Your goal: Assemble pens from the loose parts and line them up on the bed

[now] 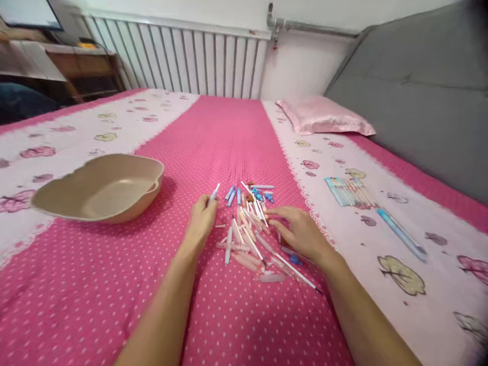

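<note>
My left hand (201, 218) is closed around a slim pale lilac pen part (215, 191) with a white tip, its tip pointing up. To its right, a loose heap of pale pink and white pen parts (247, 236) lies on the bed. My right hand (299, 231) reaches over the heap's right side, fingers apart, fingertips at the pieces; I see nothing gripped in it. Short blue-lilac tubes (231, 194) and small blue pieces (259, 194) lie at the heap's far side. A thin white stick with a dark tip (299, 274) extends toward me.
A beige plastic basin (102, 190) sits at the left. On the right lie a row of pens (351, 192) and a blue transparent packet (402, 234). A pink pillow (324, 114) rests by the grey headboard (412, 76). A white radiator (183, 56) stands behind the bed.
</note>
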The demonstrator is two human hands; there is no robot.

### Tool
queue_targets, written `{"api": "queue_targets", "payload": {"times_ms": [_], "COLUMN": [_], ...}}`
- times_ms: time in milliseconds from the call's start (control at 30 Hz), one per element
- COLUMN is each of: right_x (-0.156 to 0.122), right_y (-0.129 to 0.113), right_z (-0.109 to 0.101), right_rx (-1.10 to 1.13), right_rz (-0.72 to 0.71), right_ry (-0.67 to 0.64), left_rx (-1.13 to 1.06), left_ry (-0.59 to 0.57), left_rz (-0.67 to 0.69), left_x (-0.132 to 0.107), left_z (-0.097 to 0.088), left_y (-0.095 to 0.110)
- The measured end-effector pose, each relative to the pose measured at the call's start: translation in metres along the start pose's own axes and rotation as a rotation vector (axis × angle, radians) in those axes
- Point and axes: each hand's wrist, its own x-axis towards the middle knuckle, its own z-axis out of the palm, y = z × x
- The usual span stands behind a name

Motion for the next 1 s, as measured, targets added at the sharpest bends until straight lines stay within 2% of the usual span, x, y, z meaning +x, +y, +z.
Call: {"api": "queue_targets", "payload": {"times_ms": [133,233,333,567,700,800,867,933,1000], "right_x": [0.001,0.001,0.001,0.001,0.002,0.003,0.003,0.003,0.003], "right_y": [-0.002,0.0,0.001,-0.002,-0.006,-0.01,-0.013,-0.017,-0.022], "right_z": [-0.002,-0.002,-0.001,-0.001,-0.001,-0.002,-0.003,-0.006,-0.01], "right_rx": [0.01,0.014,0.005,-0.004,0.041,0.212,0.472,0.797,1.065], "right_rz": [-0.004,-0.006,-0.001,0.016,0.041,0.121,0.229,0.364,0.478], "right_ry": [-0.006,-0.007,0.0,0.0,0.015,0.049,0.069,0.068,0.057], "left_rx": [0.182,0.418,0.528,0.486,0.435,0.379,0.24,-0.068,-0.318], "left_ry": [0.04,0.063,0.088,0.068,0.079,0.114,0.103,-0.004,-0.161], "left_rz": [0.031,0.035,0.039,0.086,0.085,0.082,0.065,0.023,0.013], "left_x": [-0.001,-0.001,-0.001,0.002,0.002,-0.001,-0.007,-0.015,-0.026], "left_z": [0.006,0.01,0.015,0.022,0.019,0.012,0.008,0.005,0.004], "left_y": [0.004,0.007,0.01,0.009,0.008,0.014,0.022,0.032,0.044]}}
